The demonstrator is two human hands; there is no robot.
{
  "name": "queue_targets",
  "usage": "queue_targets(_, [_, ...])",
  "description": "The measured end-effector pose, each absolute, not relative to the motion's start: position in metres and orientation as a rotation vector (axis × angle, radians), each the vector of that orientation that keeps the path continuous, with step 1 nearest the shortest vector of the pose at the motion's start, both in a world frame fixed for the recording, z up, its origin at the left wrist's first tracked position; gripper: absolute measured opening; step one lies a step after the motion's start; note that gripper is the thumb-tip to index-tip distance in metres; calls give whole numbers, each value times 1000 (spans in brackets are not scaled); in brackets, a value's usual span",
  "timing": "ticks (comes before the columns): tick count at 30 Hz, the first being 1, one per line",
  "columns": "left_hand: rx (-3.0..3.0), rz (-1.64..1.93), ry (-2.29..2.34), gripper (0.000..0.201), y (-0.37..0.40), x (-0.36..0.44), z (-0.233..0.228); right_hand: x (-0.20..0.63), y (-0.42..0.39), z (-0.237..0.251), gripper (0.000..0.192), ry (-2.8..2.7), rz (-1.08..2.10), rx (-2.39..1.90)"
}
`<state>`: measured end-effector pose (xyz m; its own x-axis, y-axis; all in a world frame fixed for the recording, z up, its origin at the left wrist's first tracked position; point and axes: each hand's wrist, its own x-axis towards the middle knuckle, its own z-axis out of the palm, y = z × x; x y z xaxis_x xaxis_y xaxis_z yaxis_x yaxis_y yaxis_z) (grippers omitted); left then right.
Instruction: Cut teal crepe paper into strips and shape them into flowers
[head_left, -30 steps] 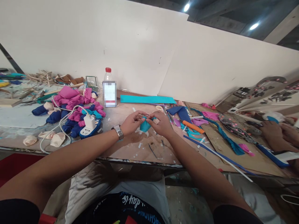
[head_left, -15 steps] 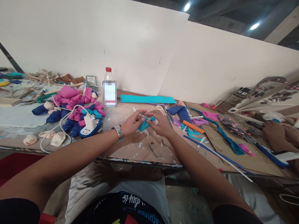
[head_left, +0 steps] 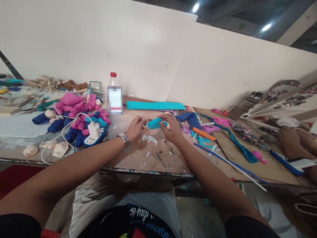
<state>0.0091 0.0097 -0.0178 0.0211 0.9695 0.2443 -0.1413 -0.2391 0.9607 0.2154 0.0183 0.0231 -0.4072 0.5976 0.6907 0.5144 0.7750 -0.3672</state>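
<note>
Right hand (head_left: 173,130) pinches a small folded teal foam piece (head_left: 154,123), just right of the plastic water bottle (head_left: 114,96). Left hand (head_left: 135,127), fingers loosely curled, holds nothing; shaping looks unfinished.

Two round ceiling lamps (head_left: 195,7) at top right blaze to white, the only blown-out spots in an otherwise evenly lit scene. The pale wall panels (head_left: 99,43) bounce soft light onto the workbench (head_left: 138,155), leaving only faint shadows beneath the left hand (head_left: 135,128) and right hand (head_left: 170,129). The centre is sharp. The wide lens bends the wall's top line and the bench edge, stretching both forearms toward the lower corners. The far right edge smears slightly. A bottle's label (head_left: 115,100) is blurred into blocks.
</note>
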Motion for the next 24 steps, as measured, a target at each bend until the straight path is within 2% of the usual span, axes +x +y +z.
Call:
queue_targets(8, [1328,1426,1004,39,9,9,-13,216,21,21,23,-2044,-7,-819])
queue_targets(24, [1162,1383,956,28,11,11,-16,217,21,21,24,-2020,57,-857])
